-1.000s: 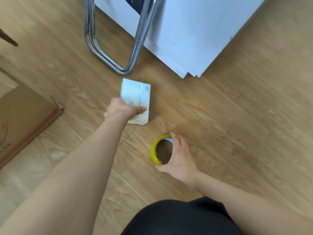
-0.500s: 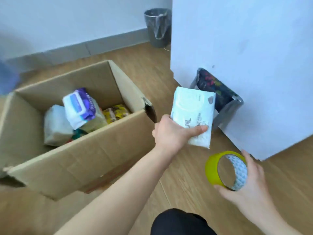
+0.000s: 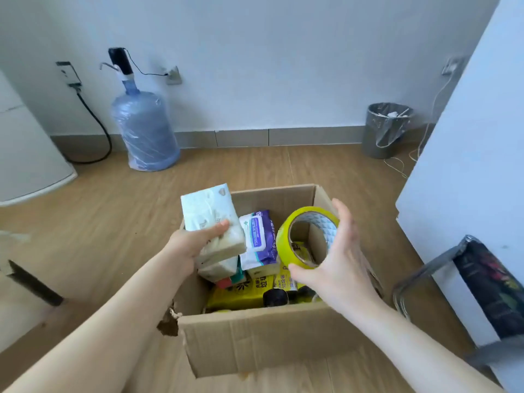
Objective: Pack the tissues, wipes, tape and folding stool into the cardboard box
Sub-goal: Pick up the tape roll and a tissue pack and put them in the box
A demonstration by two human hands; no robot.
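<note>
A white tissue pack (image 3: 211,219) is held tilted above the open cardboard box (image 3: 255,336). Beside it, a yellow tape roll (image 3: 285,236) stands on edge over the box. Purple-and-white wipes (image 3: 259,236) lie inside. The folded stool (image 3: 487,282) leans to the right.

Box (image 3: 255,333) top open; packs (image 3: 259,236) piled left and centre, right side freer. Stool (image 3: 487,282) close right of box. Floor (image 3: 113,222) left bare.

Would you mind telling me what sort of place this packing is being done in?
Probably a plain room in a home or small office: wood-look floor, a water jug with pump against the wall, and a lined waste bin in the corner.
</note>
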